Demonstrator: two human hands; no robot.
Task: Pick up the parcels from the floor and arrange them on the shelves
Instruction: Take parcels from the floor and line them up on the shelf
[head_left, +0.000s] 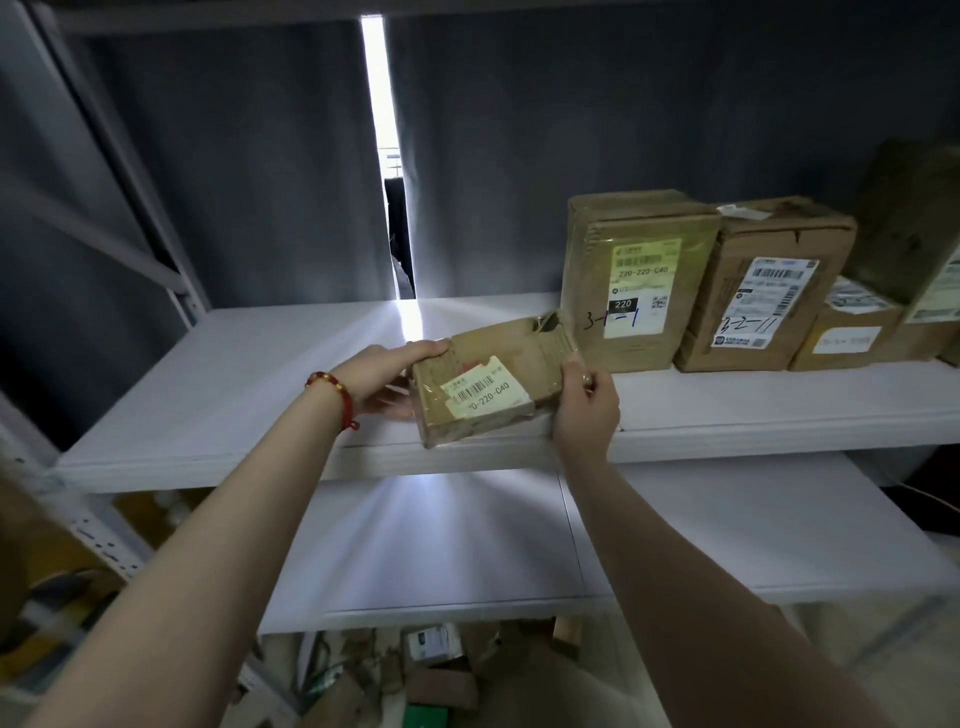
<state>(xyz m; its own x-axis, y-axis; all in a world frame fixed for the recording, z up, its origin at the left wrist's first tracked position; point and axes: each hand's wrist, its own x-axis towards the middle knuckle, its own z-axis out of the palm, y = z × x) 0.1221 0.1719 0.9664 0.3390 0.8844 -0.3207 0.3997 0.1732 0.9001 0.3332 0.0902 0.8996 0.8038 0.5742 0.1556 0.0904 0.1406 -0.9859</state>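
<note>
The person holds a flat cardboard parcel (488, 387) in both hands over the front edge of the upper shelf (234, 395), with its barcode label facing up and toward the camera. The left hand (387, 382), a red bracelet (337, 397) on its wrist, grips the parcel's left end, its fingers (426, 349) curled over the top edge. The right hand (587, 410) grips the right end, thumb and fingers pinching the taped corner. Whether the parcel's underside already touches the shelf cannot be told. Just to its right stands an upright parcel (631, 280) marked 3-1-1, the first of a row running rightward. The step in hand appears to be setting this parcel into that row. To do it well, the person would tip it up onto a long edge, label outward like its neighbours, and slide it back until it sits snug beside the marked parcel, square to the shelf front. Both hands should keep their grip until it stands by itself, since a thin parcel may topple. More parcels (436, 675) lie on the floor below.
</note>
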